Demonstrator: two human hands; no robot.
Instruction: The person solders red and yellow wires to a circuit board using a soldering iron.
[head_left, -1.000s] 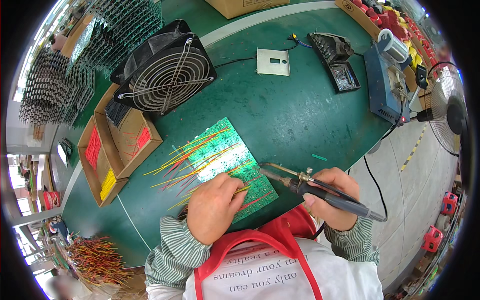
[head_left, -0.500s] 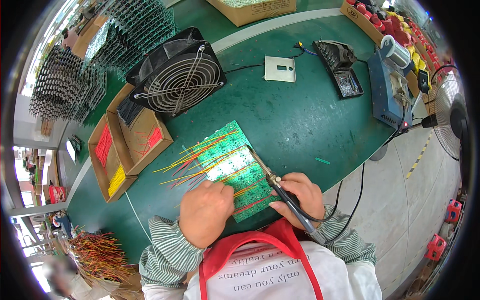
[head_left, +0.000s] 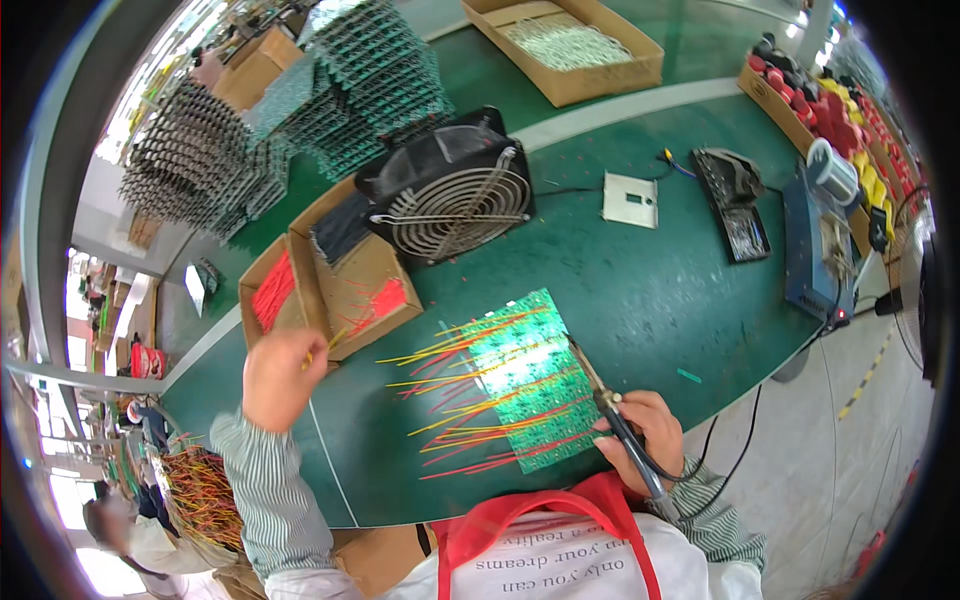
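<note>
My right hand [head_left: 648, 436] grips a soldering iron [head_left: 624, 430] with a dark handle, its tip pointing up and left at the right edge of a green circuit board [head_left: 540, 412]. Several yellow and red wires [head_left: 440, 380] stick out past the board's left side. Away to the left, my left hand [head_left: 284, 376] is closed at the near end of a divided cardboard box [head_left: 312, 292]. Yellow wire [head_left: 336, 340] shows at its pinched fingertips; how many pieces it holds is hidden. Red wires [head_left: 274, 292] lie in the box's left compartment.
A black fan [head_left: 455, 195] stands beyond the box. Stacked boards [head_left: 375, 85] rise behind it. At the right are a blue soldering station [head_left: 815, 245] with a solder spool [head_left: 832, 172], a black tray [head_left: 735, 215] and a white plate [head_left: 630, 200]. The iron's cable hangs past the table edge.
My left hand has moved from the circuit board leftward to the cardboard box, where yellow wire shows at its fingers. My right hand keeps the soldering iron at the board. The whole view has shifted.
</note>
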